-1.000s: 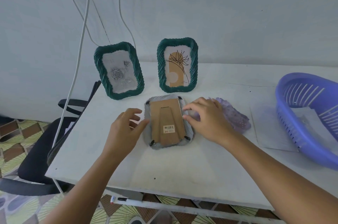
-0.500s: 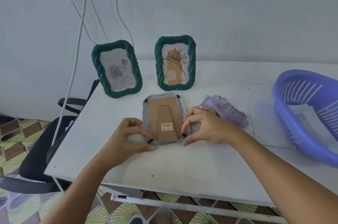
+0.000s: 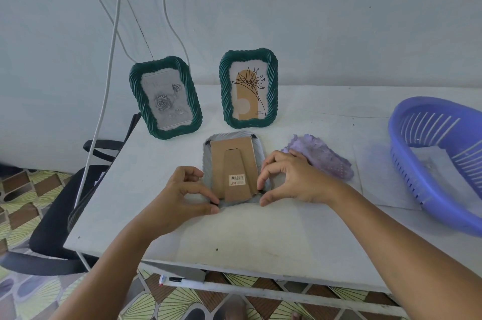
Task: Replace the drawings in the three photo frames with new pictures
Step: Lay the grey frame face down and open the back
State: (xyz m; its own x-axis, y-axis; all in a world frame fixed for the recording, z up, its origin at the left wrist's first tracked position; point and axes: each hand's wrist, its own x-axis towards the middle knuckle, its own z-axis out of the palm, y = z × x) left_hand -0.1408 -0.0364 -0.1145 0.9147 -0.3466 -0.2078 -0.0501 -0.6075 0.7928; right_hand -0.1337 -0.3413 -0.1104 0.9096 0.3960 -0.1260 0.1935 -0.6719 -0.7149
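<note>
A grey frame (image 3: 236, 171) is laid face down on the white table (image 3: 234, 231), its brown cardboard back and folded stand turned upward; a barcode sticker (image 3: 237, 180) is seen on the stand. Small black clips are visible at the corners of the back. The left hand (image 3: 180, 197) is placed at the near left corner of the frame, with thumb and forefinger curled and pinched at the black clip there. The right hand (image 3: 289, 178) is placed at the near right corner, its thumb and forefinger likewise curled about the clip on that side; whether the clip is actually gripped cannot be told.

Two green frames are stood upright behind, near the wall. In the left green frame (image 3: 164, 97) a grey drawing of roses is shown; in the right green frame (image 3: 249, 88) a line drawing of a flower over an ochre arch is shown. Both are set apart from the grey frame.

A purple cloth (image 3: 322, 159) is laid just beside the right hand, partly hidden by it. A blue slotted basket (image 3: 438, 163) is set at the right edge of the table, with white sheets inside it. White cables (image 3: 109, 64) are hung down the wall at the left. A black chair (image 3: 57, 215) is seen beside the table, and a marker (image 3: 173, 279) is laid on the rail beneath.
</note>
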